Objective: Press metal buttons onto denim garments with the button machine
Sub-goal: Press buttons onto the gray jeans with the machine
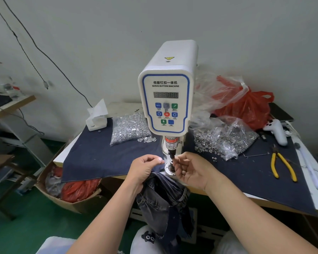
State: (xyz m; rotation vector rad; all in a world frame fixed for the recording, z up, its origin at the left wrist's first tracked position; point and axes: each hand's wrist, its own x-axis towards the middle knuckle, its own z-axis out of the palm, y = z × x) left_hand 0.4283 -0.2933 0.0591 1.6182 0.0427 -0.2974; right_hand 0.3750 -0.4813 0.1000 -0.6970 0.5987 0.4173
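Observation:
The white servo button machine [166, 99] stands at the table's middle, its black punch [172, 154] above the round die [170, 168]. A dark denim garment [165, 197] hangs from the table edge down to my lap. My left hand [145, 169] grips the garment's top edge just left of the die, fingers curled. My right hand [189, 169] is right of the die, thumb and forefinger pinched at the punch tip; whether they hold a button I cannot tell.
A bag of silver buttons [128, 128] lies left of the machine, bags of metal rings [222, 140] right. Yellow pliers [283, 165], a white controller [276, 131], red bags [246, 105], a tissue box [96, 119]. A cardboard box [70, 191] sits on the floor.

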